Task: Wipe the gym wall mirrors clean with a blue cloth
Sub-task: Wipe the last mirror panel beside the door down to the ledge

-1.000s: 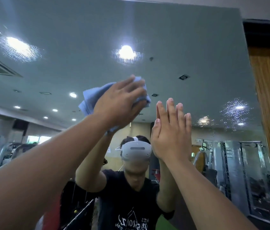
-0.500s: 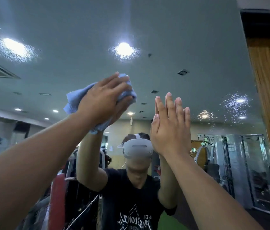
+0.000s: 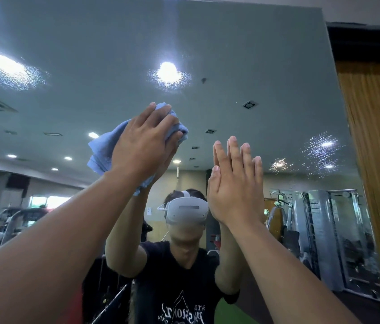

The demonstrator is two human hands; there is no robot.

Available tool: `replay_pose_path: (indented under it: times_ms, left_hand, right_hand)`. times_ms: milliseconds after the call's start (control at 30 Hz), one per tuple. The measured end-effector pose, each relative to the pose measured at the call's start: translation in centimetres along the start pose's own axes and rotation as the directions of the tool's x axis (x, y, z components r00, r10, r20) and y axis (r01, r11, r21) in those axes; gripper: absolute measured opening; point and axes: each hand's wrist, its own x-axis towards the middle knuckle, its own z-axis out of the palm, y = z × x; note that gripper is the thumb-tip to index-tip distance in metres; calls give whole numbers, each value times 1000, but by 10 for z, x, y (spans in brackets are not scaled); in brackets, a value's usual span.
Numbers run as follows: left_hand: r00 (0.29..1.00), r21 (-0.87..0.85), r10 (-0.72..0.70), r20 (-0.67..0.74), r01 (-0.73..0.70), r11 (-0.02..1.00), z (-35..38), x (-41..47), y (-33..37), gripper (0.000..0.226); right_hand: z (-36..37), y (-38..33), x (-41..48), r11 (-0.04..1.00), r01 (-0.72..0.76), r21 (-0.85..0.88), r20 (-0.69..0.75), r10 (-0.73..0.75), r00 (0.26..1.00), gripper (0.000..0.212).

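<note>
The left hand presses a bunched blue cloth flat against the wall mirror, fingers clamped over it; soft, light and limp, it probably handles best wadded under the palm; the right hand rests empty on the glass, fingers together.

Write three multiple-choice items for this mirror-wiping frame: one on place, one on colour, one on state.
1. Where is the cloth relative to the right hand?
A. Up and to its left
B. Directly below it
C. Far to its right

2. What colour is the cloth?
A. Red
B. Blue
C. Yellow

3. What is the right hand doing?
A. Gripping a spray bottle
B. Clenched in a fist
C. Open and flat at the mirror, holding nothing

Answers: 1 A, the left hand presses the cloth higher and further left; 2 B, the bunched fabric is light blue; 3 C, its fingers are straight and together.
</note>
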Motion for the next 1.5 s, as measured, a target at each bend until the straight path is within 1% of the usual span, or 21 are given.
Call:
replay_pose_path:
  times_ms: [167,367,567,633,800,867,1033,1100,1267,1367,1433,1500]
  left_hand:
    - [1000,-7,11,24,-11,1000,-2,0,-2,28]
    - [994,-50,9,113,-3,999,-3,-1,-5,32]
    - [980,-223,23,198,23,974,-12,0,-12,38]
    - [974,-254,36,223,22,967,-13,-2,-14,40]
    - [972,-236,127,195,-79,968,-10,-2,-20,33]
    - [972,-201,133,196,-92,975,-9,-1,-21,34]
    - [982,-94,126,141,-113,989,-1,0,-16,40]
    - [988,-89,90,128,-79,993,2,6,-10,40]
    - [996,-88,-61,61,66,994,16,37,10,29]
    - [980,-55,-188,61,191,980,27,67,26,29]
    - [970,-35,-236,63,238,971,35,88,38,31]
    - [963,-23,-255,87,258,966,44,108,51,33]
  right_hand:
    - [-1,-1,0,1000,-7,-14,-18,7,1000,58]
    - [-1,0,-1,1000,-15,-21,-7,15,1000,58]
    - [-9,-4,-1,999,-30,-18,60,31,998,60]
    - [-12,-3,0,999,-17,-39,67,19,998,60]
    - [-21,3,5,996,38,-85,57,-33,998,56]
    - [-26,7,6,995,52,-89,77,-45,996,56]
    - [-36,40,12,989,47,-142,51,-40,998,56]
    - [-38,61,13,985,45,-168,52,-37,998,55]
    - [-41,106,9,983,31,-179,55,-21,998,55]
    - [-43,132,0,988,16,-153,78,-4,997,58]
    - [-43,143,-6,994,7,-105,126,6,992,61]
    - [-36,149,-10,997,-19,-71,122,27,992,60]
